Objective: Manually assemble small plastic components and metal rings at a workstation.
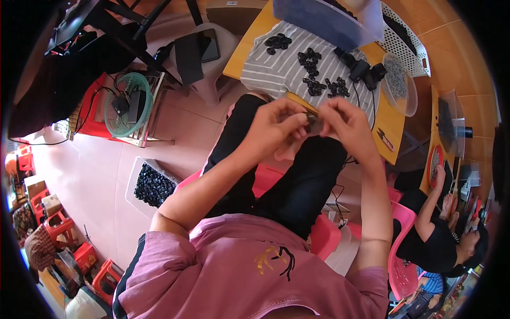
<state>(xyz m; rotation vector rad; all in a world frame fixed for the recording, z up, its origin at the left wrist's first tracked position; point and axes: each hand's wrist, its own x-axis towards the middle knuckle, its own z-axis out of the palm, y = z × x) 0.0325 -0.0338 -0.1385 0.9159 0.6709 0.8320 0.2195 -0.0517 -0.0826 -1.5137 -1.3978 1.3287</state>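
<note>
Above my lap, my left hand [279, 126] pinches a small dark part [312, 123] between thumb and fingertips. Its exact kind is too small and covered to tell. My right hand [345, 126] is closed at the part's right side, fingertips pressed together; what they grip is hidden. Just beyond both hands, a grey striped cloth [265, 72] covers much of a yellow table [234, 66]. Several small clusters of black parts [309, 61] lie on the cloth.
A translucent bin [324, 24], a black device with a cable [361, 69], a tub of small metal pieces [394, 80] and cutters [385, 139] are on the table. Left are a stool [228, 42], a green basket [111, 127] and a floor box of black pieces [154, 186]. A co-worker [441, 239] sits right.
</note>
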